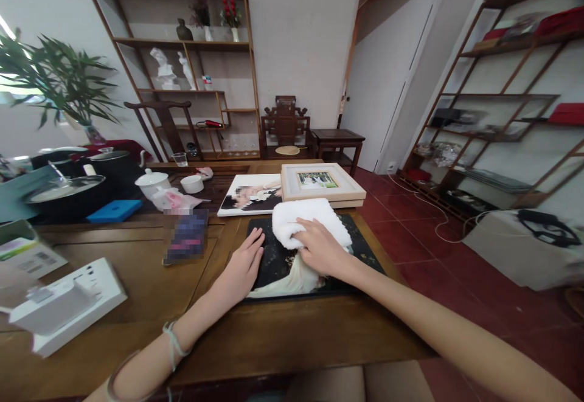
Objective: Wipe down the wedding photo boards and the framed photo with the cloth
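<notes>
A dark photo panel [264, 271] with a pale dress in its picture lies flat near the front edge of the wooden table [292, 335]. My right hand [317, 247] grips a folded white towel [312, 216], which rests on the panel's far part and covers some of it. Fingers stretched out, my left hand [246, 262] lies on the panel's left edge and holds nothing. Just behind the panel are a white-edged photo print [250, 195] and a pale framed photo box [323, 186].
Left on the table are a white box with a plug-like device [68, 304], a blue block [114, 210], a lidded white bowl [152, 182], a small white cup [192, 183] and a dark pan [68, 195]. A wooden chair [286, 125] and side table [337, 140] stand behind.
</notes>
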Demonstrator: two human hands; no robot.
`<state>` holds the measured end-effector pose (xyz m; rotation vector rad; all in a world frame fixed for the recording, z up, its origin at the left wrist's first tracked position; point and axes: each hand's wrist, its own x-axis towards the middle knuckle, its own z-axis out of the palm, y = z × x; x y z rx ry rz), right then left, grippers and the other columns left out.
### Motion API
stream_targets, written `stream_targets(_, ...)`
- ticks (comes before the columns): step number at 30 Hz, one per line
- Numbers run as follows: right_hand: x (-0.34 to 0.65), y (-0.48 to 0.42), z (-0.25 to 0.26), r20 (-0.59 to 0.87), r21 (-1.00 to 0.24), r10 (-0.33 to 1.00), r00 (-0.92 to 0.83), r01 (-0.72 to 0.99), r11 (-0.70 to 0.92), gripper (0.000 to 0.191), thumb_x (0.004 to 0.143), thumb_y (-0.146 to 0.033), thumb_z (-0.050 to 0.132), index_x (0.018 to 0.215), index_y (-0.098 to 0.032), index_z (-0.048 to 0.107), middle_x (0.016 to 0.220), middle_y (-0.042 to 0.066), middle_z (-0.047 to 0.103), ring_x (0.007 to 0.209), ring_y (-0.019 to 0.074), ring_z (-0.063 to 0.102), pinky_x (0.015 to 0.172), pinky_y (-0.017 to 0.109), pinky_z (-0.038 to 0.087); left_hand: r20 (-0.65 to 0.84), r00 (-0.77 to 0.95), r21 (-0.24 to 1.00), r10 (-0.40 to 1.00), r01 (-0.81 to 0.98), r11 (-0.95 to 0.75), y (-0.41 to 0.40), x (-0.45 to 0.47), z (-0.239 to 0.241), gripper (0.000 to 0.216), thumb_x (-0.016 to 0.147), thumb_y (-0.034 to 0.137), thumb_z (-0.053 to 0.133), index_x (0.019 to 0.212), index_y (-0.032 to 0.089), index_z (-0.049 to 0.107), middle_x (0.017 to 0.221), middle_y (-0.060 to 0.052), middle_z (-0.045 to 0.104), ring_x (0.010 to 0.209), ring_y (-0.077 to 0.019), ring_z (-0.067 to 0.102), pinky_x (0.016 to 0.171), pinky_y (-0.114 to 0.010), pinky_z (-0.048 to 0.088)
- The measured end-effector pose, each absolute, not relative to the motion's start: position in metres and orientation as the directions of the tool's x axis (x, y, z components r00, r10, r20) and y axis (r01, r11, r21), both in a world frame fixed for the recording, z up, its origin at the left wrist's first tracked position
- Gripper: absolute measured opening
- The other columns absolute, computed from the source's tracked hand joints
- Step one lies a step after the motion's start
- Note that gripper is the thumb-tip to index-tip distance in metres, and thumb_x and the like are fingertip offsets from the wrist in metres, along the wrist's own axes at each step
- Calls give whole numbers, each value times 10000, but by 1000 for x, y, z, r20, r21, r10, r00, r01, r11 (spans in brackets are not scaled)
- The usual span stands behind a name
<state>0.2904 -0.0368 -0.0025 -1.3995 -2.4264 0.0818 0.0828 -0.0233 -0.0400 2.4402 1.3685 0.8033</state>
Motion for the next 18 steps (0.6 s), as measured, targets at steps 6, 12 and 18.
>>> stream_targets(6,291,-82,-2,232,-253,830,-508,792,556,411,670,-23,416,995,-159,628,1332,88,462,1284,252,307,1054,486,198,339,408,448,848,722,-527,-24,84,-38,449,888,271,285,1217,66,511,1369,-150,421,1290,-225,336,1068,-411,276)
stream_targets(12,288,-145,0,127,-306,780,-613,723,619,312,630,-72,448,849,-171,649,1394,46,385,1320,279,215,1076,505,129,302,412,458,860,728,-510,-26,86,-33,462,892,276,261,1227,65,500,1383,-140,404,1301,-217,317,1069,-400,279)
stream_targets(18,284,-111,7,147,-240,829,-540,793,559,396,692,-49,416,1002,-160,636,1350,87,440,1289,277,287,1050,500,206,297,414,455,861,731,-508,-25,84,-35,462,893,282,263,1231,72,498,1388,-142,395,1304,-206,311,1075,-397,264)
